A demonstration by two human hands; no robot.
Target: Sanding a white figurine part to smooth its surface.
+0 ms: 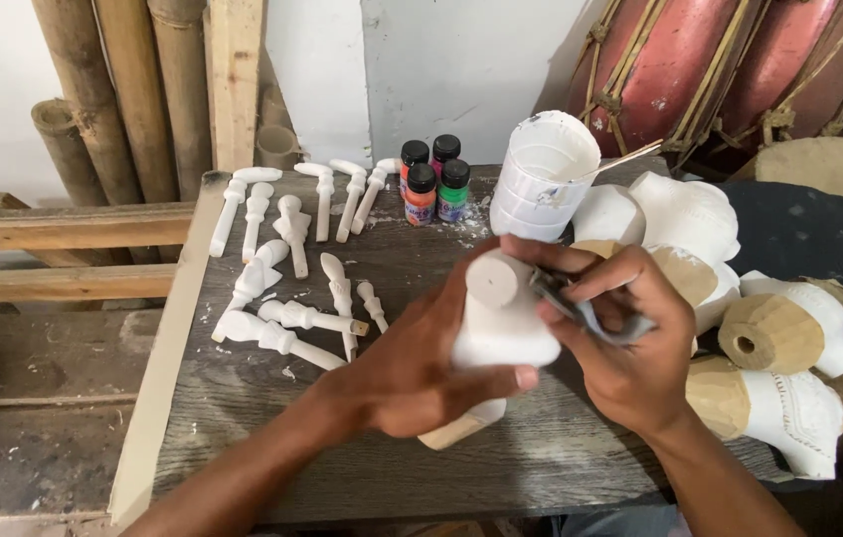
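Carving (pixel 501 333) btm hidden by left hand (pixel 412 363)

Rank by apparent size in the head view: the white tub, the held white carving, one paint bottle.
1. White tub and held white carving: similar; the carving is nearer, so unsure.
2. Paint bottle, plainly smallest.

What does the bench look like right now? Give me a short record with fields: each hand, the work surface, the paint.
left hand: wraps a white-coated carved wooden piece, its flat end up
right hand: pinches a small grey folded sheet against the piece's top edge
table: dark wooden boards with white flecks
small white parts: about a dozen, lying left of the hands
paint bottles: four, black caps, upright
white tub: beside the bottles
carved bodies: piled at right, part white, part bare wood
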